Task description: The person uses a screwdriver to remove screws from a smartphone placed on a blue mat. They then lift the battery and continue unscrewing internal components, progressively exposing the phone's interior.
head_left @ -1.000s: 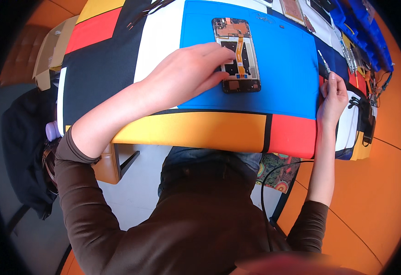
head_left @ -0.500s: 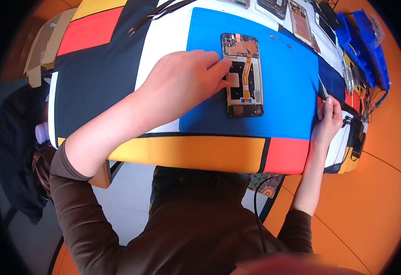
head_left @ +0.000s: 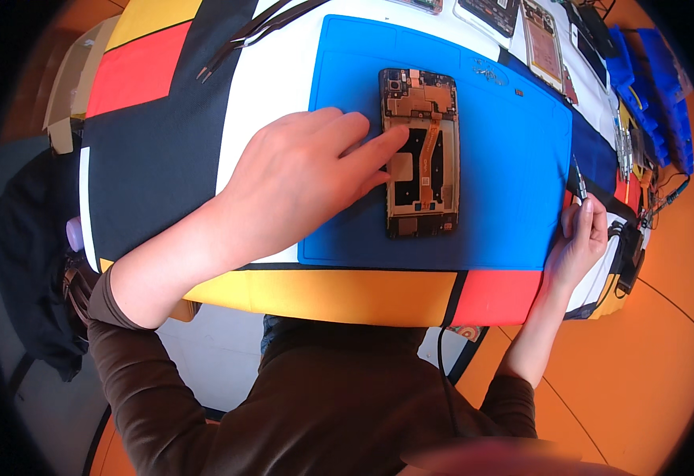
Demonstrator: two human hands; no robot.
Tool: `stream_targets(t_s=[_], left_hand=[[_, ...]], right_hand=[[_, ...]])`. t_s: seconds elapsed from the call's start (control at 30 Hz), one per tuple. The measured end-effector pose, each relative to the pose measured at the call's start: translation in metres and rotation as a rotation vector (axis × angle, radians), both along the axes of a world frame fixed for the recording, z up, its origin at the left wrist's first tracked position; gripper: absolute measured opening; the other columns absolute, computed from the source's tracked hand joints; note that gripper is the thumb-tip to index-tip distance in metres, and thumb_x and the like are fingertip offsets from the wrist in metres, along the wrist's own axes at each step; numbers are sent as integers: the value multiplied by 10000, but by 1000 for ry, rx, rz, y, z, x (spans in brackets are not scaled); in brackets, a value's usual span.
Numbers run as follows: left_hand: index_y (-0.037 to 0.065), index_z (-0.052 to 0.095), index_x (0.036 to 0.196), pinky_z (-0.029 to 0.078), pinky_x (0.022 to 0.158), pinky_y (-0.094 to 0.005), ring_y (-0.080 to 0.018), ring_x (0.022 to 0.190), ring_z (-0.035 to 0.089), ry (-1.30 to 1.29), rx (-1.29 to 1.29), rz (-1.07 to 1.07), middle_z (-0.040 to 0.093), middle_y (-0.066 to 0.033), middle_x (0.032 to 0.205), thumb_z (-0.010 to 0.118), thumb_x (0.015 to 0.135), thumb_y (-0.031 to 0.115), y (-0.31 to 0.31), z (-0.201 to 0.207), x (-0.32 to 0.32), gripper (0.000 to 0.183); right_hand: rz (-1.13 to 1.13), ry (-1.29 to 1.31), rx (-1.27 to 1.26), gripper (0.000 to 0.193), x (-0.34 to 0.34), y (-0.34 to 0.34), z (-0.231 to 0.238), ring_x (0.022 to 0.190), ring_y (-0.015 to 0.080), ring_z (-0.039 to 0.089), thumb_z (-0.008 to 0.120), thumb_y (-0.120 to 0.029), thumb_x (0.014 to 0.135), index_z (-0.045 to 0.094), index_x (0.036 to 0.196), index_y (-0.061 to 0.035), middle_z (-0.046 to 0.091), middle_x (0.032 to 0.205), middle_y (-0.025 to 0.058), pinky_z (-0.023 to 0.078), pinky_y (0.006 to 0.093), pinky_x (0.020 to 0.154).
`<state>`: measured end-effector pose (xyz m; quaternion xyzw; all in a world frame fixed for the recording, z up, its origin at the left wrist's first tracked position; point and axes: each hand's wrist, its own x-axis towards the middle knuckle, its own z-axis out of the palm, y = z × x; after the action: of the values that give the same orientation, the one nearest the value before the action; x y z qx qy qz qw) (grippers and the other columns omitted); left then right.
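An opened smartphone [head_left: 404,202] lies on the blue work mat [head_left: 506,214], its back cover off. Its copper-coloured upper section, an orange ribbon cable and the inner frame are showing. My left hand [head_left: 303,170] reaches over the phone's left edge, the index finger stretched across the inside and the thumb apart below it. Nothing shows between those fingers; whether the fingertip touches the phone I cannot tell. At the mat's right edge, my right hand [head_left: 581,242] is closed around a slim screwdriver [head_left: 581,186], its thin tip pointing away from me.
Black tweezers [head_left: 244,40] lie at the far left of the table. Small loose screws [head_left: 490,71] sit on the mat's far right part. Other phone parts [head_left: 544,44] lie beyond it. Blue bins [head_left: 652,95] stand at the far right, and a cardboard box [head_left: 73,87] at the left.
The whole view has shifted, so the table and phone appear lower. My left index finger has straightened over the phone from a more bent pose. My right hand keeps the screwdriver at the mat's edge.
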<state>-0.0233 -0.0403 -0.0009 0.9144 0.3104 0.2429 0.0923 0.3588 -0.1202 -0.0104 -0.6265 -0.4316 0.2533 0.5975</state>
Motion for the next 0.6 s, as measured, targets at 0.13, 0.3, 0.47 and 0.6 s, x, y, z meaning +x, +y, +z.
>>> stream_targets(t_s=[0.13, 0.3, 0.47, 0.6], left_hand=[[65, 686, 1224, 483, 606, -325, -194, 725, 582, 9, -26, 6, 522, -35, 811, 803, 827, 182, 0, 0, 1, 430], [62, 676, 1249, 485, 599, -316, -181, 718, 579, 33, -25, 7, 520, -36, 813, 810, 819, 179, 1, 1, 2, 466], [50, 651, 1296, 489, 590, -315, -193, 707, 582, 45, -29, 26, 524, -40, 807, 802, 833, 174, 1, 0, 3, 503], [36, 635, 1319, 496, 588, -342, -226, 697, 594, -11, -53, 9, 547, -57, 803, 784, 865, 177, 2, 5, 1, 498]], right_hand=[[5, 30, 3, 215, 1, 1, 2, 627, 59, 381, 597, -187, 1072, 666, 1113, 12, 514, 725, -10, 277, 234, 579], [-3, 82, 10, 247, 6, 1, 2, 694, 84, 435, 582, -199, 1080, 653, 1155, 25, 556, 813, 19, 352, 240, 646], [47, 215, 13, 233, 18, 8, 9, 718, 94, 478, 595, -178, 1069, 656, 1152, 31, 578, 825, 30, 381, 237, 678], [37, 135, 53, 152, 30, 37, 56, 707, 102, 501, 691, -84, 995, 673, 1092, 31, 623, 849, 47, 437, 256, 701]])
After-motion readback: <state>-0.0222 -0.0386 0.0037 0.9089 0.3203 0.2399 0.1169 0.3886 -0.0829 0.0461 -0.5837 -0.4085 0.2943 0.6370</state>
